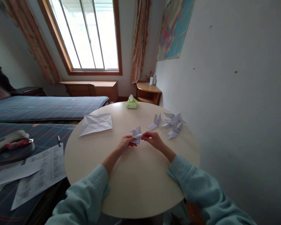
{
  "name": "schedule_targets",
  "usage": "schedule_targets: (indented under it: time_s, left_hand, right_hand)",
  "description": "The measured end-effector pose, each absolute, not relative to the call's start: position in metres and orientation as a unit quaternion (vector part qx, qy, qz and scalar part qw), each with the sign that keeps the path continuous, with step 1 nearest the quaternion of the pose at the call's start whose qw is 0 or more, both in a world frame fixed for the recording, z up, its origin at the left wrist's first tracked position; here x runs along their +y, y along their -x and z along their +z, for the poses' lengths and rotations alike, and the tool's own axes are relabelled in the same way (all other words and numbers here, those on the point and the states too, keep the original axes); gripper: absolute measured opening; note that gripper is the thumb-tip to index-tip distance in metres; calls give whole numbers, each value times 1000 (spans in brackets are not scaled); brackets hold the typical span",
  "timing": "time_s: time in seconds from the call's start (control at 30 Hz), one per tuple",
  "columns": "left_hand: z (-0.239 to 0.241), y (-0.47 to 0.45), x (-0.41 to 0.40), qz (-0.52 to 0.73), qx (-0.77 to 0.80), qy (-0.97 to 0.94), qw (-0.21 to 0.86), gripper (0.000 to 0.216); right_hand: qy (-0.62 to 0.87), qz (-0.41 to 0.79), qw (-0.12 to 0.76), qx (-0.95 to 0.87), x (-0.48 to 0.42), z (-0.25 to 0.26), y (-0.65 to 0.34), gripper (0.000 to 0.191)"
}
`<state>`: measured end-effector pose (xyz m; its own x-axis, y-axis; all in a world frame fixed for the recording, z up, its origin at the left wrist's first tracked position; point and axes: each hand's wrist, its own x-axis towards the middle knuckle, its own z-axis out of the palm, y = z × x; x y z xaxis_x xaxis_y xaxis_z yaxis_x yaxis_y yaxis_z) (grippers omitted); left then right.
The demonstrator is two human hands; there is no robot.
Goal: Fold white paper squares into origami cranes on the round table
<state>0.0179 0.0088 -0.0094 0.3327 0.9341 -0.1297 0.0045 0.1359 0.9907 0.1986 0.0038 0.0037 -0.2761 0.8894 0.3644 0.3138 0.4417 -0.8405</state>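
Note:
A folded white paper crane [137, 135] is held between my two hands over the middle of the round table [140, 181]. My left hand [125, 142] grips its left and lower side, fingers closed on the paper. From the right, my right hand [152, 138] pinches the crane's right edge between thumb and fingertips. Just beyond my right hand stands another folded paper crane [155, 122]. Several more folded paper cranes [174, 123] lie in a cluster at the table's right. A creased sheet of white paper [97, 123] lies flat at the left.
At the table's far edge sits a green tissue pack [132, 103]. Printed sheets [43, 175], a pen [59, 140] and a pale bag [11, 145] rest on the bed [41, 128] to the left. A white wall [236, 109] rises close on the right.

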Motion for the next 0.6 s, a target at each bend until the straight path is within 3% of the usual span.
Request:
schedule_targets:
  time_s: [0.17, 0.3, 0.43, 0.6]
  left_hand:
    - [-15, -20, 8, 378, 397, -588, 595, 38]
    - [-19, -21, 8, 367, 390, -633, 559, 27]
    - [-21, -20, 7, 336, 396, -699, 492, 20]
    - [-20, -20, 7, 328, 400, -733, 441, 20]
  right_hand:
    - [407, 316, 416, -750, 5, 6, -205, 29]
    - [419, 344, 480, -689, 10, 6, -209, 43]
    - [415, 391, 532, -625, 13, 7, -208, 38]
    - [378, 471, 497, -624, 8, 10, -205, 36]
